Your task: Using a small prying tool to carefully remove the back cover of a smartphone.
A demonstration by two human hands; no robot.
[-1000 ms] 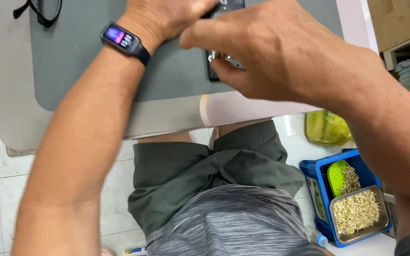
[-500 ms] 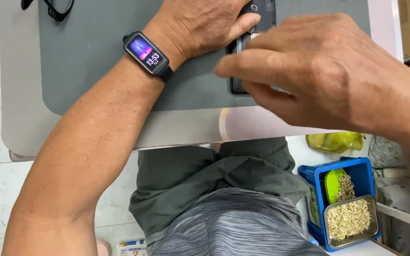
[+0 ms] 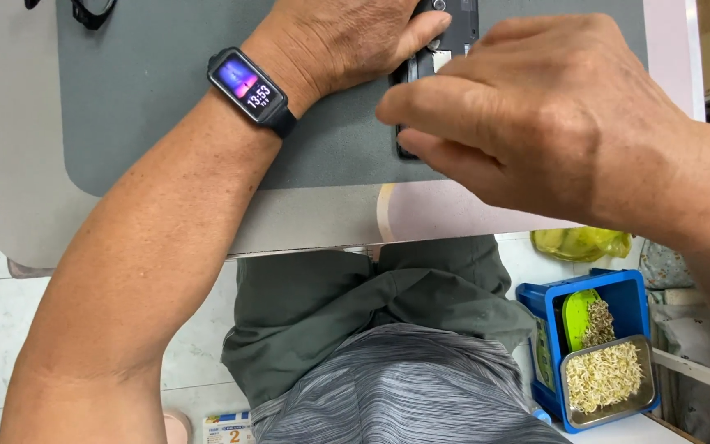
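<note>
Grey matting pads the bench under a dark opened phone near its far edge, the left hand pressing it still while the right hand's pinched fingers work its side.

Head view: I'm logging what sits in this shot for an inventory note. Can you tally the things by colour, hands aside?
Black: 3, the device under both hands, the wristband, the eyeglasses
Grey: 1, the mat
Blue: 1, the crate
Silver: 1, the tray of pale bits
Yellow-green: 1, the bag
Total: 7
</note>
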